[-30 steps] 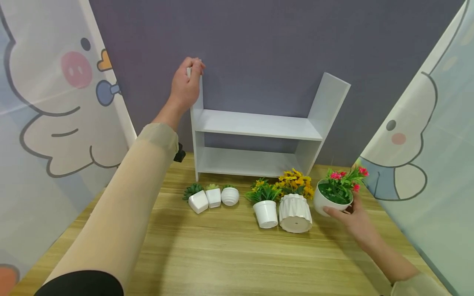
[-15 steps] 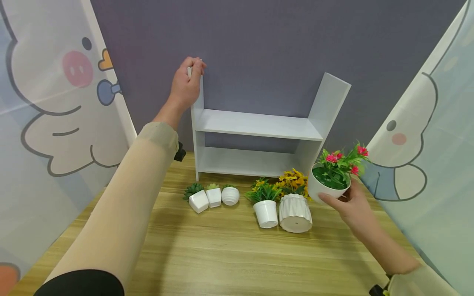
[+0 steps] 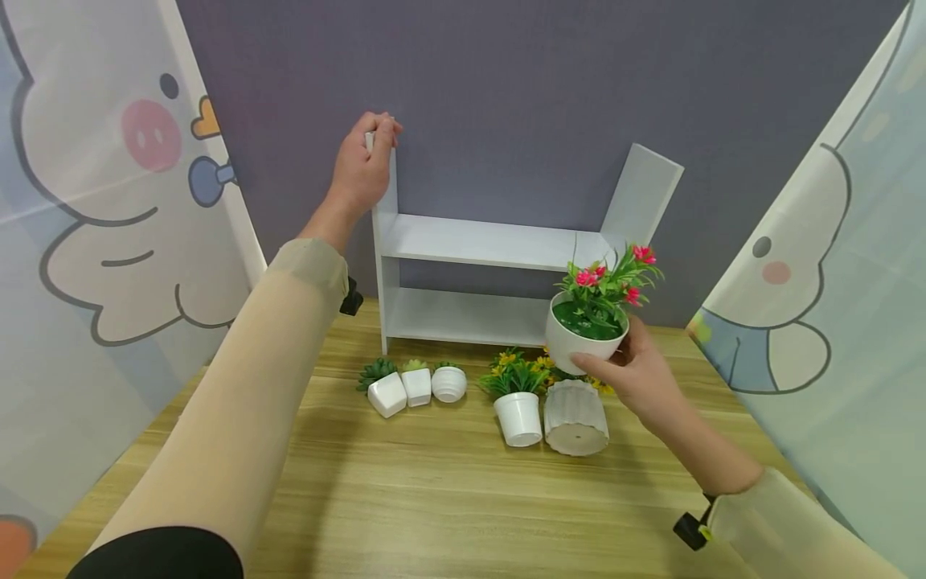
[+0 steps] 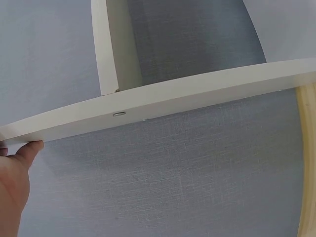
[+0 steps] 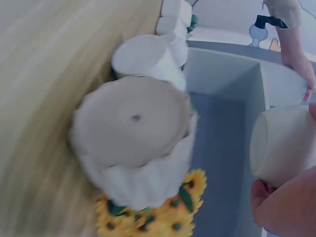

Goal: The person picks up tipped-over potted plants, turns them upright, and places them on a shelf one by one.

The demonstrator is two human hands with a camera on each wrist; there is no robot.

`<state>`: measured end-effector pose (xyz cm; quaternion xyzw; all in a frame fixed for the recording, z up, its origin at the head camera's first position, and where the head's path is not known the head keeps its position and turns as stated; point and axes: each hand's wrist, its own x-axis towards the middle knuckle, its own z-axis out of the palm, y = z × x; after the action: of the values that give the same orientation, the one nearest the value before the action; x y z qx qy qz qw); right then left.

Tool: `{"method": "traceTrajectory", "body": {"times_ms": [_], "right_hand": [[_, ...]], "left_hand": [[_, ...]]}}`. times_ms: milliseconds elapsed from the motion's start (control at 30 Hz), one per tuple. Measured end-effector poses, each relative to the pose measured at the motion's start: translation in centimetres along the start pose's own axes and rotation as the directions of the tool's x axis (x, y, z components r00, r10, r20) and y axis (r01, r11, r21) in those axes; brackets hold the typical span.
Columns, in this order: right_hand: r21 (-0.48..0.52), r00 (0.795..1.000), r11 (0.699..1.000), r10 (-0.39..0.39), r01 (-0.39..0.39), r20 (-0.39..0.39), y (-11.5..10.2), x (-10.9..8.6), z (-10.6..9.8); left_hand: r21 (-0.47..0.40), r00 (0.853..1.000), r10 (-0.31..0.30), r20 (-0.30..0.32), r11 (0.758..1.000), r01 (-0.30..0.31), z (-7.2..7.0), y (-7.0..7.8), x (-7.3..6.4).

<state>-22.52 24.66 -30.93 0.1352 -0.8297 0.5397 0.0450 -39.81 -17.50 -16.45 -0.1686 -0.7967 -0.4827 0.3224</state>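
Observation:
A white two-tier shelf (image 3: 499, 245) stands at the back of the table. My left hand (image 3: 367, 161) grips the top of its left side panel, and in the left wrist view the thumb (image 4: 32, 150) lies along the panel's edge. My right hand (image 3: 640, 374) holds a round white flowerpot (image 3: 587, 342) with pink flowers and green leaves. This pot is raised, overlapping the shelf's right end in the head view. Below it a ribbed white pot (image 3: 576, 418) with yellow flowers lies on its side, its blooms partly hidden.
Beside the ribbed pot lies a smooth white pot (image 3: 518, 418) with yellow-flowered greenery. Several small white succulent pots (image 3: 418, 388) lie in a row further left. The wooden table (image 3: 434, 507) ends at patterned side curtains (image 3: 788, 346). A grey wall rises behind.
My right hand has lifted the pink-flowered pot off the table and carried it left and up, toward the shelf's right end. The left hand stays in place on the side panel.

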Motion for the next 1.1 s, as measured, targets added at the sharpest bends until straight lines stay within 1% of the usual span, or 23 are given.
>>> {"method": "traceTrajectory", "body": {"times_ms": [100,233,433,633,733,867,967,1100], "right_hand": [[-0.011,1.0,1.0,0.006,-0.006,0.023,-1.0,1.0,0.8],[-0.008,0.999,1.0,0.008,-0.007,0.053,-2.5,2.9,1.9],[-0.001,0.997,1.0,-0.018,0.018,0.081,-5.2,5.8,3.6],[0.029,0.995,0.998,-0.062,0.06,0.075,-7.0,8.5,5.0],[0.034,0.996,0.997,-0.069,0.067,0.064,-7.6,9.7,5.6],[0.013,0.996,0.997,-0.078,0.077,0.043,-8.4,11.1,6.3],[0.005,0.994,0.995,-0.1,0.1,0.035,-8.9,12.2,6.9],[0.009,0.991,0.992,-0.125,0.125,0.039,-9.3,13.5,7.8]], "left_hand": [[-0.008,1.0,0.004,-0.001,1.0,-0.004,-0.1,-0.1,0.0],[-0.007,1.0,0.0,-0.002,1.0,0.0,-0.2,-0.2,0.0],[-0.007,1.0,-0.01,0.001,1.0,0.01,-0.3,-0.2,-0.1],[-0.03,1.0,0.007,-0.003,1.0,-0.007,-0.1,-0.1,0.0],[-0.038,1.0,0.015,0.0,0.999,-0.015,0.1,-0.1,0.0],[-0.042,1.0,0.011,0.004,0.999,-0.011,0.2,-0.1,0.0],[-0.043,1.0,0.009,0.002,0.999,-0.009,0.2,-0.2,0.0],[-0.053,1.0,0.015,-0.003,0.998,-0.015,0.2,-0.3,0.1]]}}
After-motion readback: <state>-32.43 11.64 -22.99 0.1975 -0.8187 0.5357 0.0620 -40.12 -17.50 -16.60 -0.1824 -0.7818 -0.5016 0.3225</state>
